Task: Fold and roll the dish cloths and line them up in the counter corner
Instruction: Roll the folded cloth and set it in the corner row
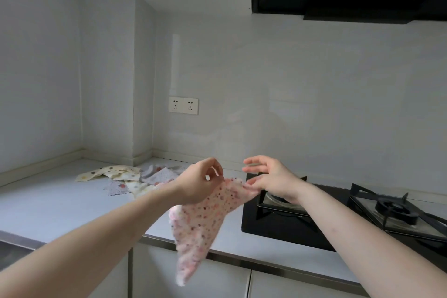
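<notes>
Pink cloth (pixel 203 222) pinched by left hand (pixel 203 181), right hand (pixel 268 179) at edge.

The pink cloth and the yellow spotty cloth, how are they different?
The pink cloth hangs in the air, pinched by the left hand and the right hand; the yellow spotty cloth lies flat on the counter, untouched. The pink cloth has tiny speckles; the yellow one has bigger dots. Neither is folded or rolled yet.

Both hands (pixel 200 181) (pixel 271 179) hold up pink dish cloth (pixel 203 222) above counter (pixel 60 203).
</notes>
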